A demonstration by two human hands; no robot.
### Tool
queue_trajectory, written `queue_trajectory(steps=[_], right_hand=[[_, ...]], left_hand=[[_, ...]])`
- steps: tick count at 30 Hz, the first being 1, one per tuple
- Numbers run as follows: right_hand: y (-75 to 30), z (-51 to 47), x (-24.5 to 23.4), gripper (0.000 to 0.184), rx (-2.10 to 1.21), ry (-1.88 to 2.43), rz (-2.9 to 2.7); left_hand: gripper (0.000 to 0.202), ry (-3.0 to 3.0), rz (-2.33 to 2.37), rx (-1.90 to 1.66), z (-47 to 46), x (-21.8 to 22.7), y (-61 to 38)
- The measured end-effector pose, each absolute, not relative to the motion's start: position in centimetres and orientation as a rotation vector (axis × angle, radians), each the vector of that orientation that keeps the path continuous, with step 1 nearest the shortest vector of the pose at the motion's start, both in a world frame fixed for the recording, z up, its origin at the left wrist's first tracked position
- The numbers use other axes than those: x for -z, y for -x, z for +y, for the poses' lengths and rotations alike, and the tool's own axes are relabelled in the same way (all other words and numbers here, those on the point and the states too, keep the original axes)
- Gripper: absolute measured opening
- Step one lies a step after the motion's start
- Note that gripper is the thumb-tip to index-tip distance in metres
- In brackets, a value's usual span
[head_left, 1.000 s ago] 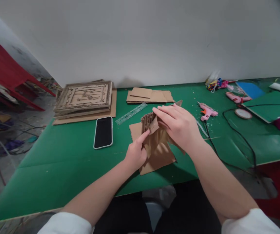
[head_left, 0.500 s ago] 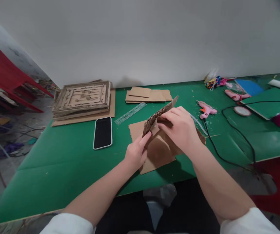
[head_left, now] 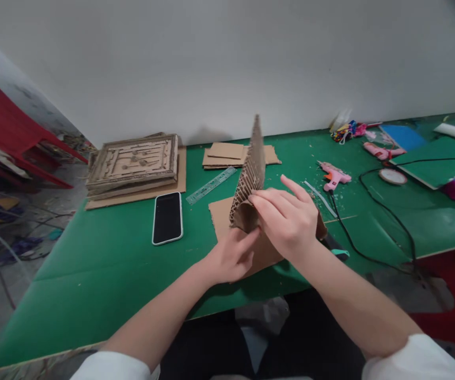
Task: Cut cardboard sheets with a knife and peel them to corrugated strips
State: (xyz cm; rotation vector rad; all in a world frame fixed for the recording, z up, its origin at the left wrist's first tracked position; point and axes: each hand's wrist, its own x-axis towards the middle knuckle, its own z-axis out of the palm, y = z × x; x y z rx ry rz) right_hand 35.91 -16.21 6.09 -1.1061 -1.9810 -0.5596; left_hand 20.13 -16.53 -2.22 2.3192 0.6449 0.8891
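Observation:
A corrugated cardboard piece (head_left: 253,166) stands tilted up between my hands, its ridged side and cut edge showing. At its lower end a brown paper layer curls away from the ridges. My left hand (head_left: 233,256) grips that lower end from below, thumb and fingers closed about it. My right hand (head_left: 288,216) pinches the curled paper layer, with one finger raised. Beneath my hands a flat cardboard sheet (head_left: 221,211) lies on the green table (head_left: 124,285), partly covered. The tip of a teal-and-black tool (head_left: 340,254) shows beside my right wrist.
To the left lie a phone (head_left: 167,219) and framed cardboard panels (head_left: 132,161). A clear ruler (head_left: 211,184) and cardboard pieces (head_left: 227,150) are behind my hands. On the right are a pink glue gun (head_left: 335,177), its black cable (head_left: 346,235), a tape roll (head_left: 392,177) and a glue stick (head_left: 320,198).
The cardboard piece has swung more upright, its ridged face now showing. My left hand has shifted down and right; my right hand has moved slightly lower. The teal-and-black tool has come into view.

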Motion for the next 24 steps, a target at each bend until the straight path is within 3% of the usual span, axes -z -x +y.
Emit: queue_trajectory(steps=[3, 4, 7, 9, 14, 20, 24], right_hand=[[-36.5, -15.0, -5.2, 0.02, 0.517, 1.046, -2.053], [-36.6, -14.6, -4.8, 0.02, 0.514, 1.025, -2.086], [-36.6, -14.1, -3.1, 0.019, 0.537, 0.934, -2.192], [-36.3, -14.0, -1.9, 0.019, 0.562, 0.857, -2.251], [-36.2, -14.1, 1.1, 0.015, 0.559, 0.777, -2.22], [-36.2, -14.8, 3.1, 0.013, 0.513, 0.863, -2.108], [-35.3, -16.7, 3.6, 0.023, 0.5, 0.762, -2.03]], left_hand=[[0.027, -1.878, 0.542, -0.794, -16.7, 0.8, -19.3], [0.027, -1.654, 0.535, -0.814, -16.6, 0.5, -18.9], [0.053, -1.021, 0.556, -0.792, -15.9, 0.1, -18.3], [0.057, -0.814, 0.608, -0.729, -15.3, -0.1, -18.2], [0.025, -0.752, 0.784, -0.813, -14.5, 0.2, -18.9], [0.035, -0.793, 0.833, -0.908, -14.7, 1.6, -20.1], [0.038, -0.759, 0.877, -1.05, -14.6, 2.4, -20.5]])
